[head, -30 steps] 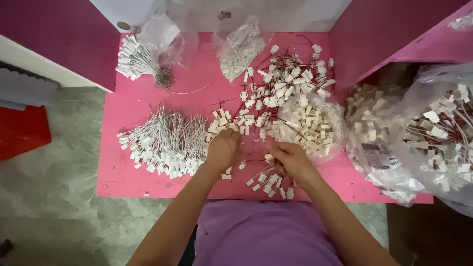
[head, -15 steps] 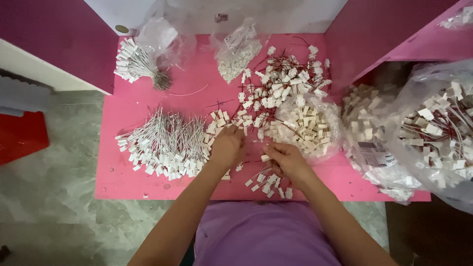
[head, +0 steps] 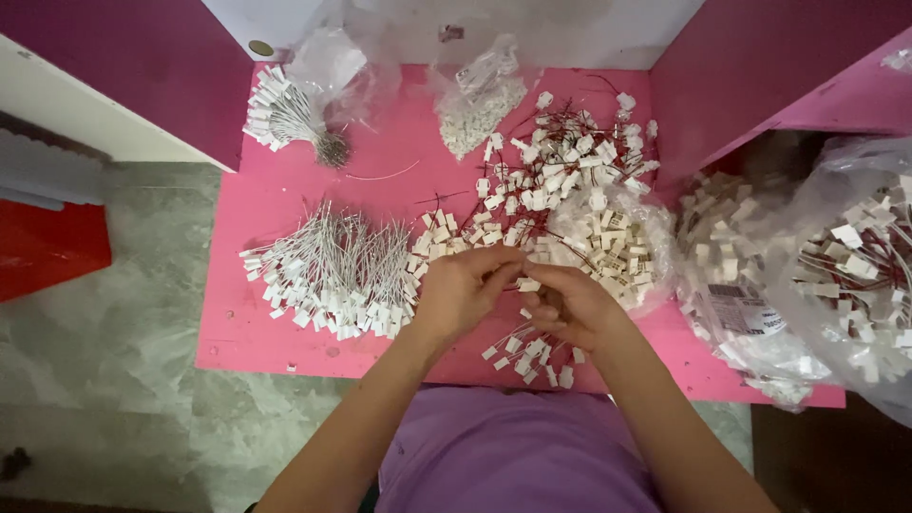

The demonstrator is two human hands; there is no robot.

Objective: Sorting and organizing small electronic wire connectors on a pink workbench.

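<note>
On the pink desk (head: pixel 285 323) we saw a fan of white-wired connectors (head: pixel 328 275) left of the hands, seemingly finished, with a loose pile of red-wired connectors (head: pixel 551 171) beyond them apparently left. Our left hand (head: pixel 461 294) and right hand (head: pixel 570 304) met, fingers pinching one small white connector (head: pixel 528 284) between them.

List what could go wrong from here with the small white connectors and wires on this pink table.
1. The finished white-wire pile lies close to the left hand; a sweep of the forearm could scatter it.
2. The small group of pieces sits near the table's front edge, under the right hand; some could drop to the floor.
3. The red-wire heap looks tangled, so pulling one may drag others.
</note>
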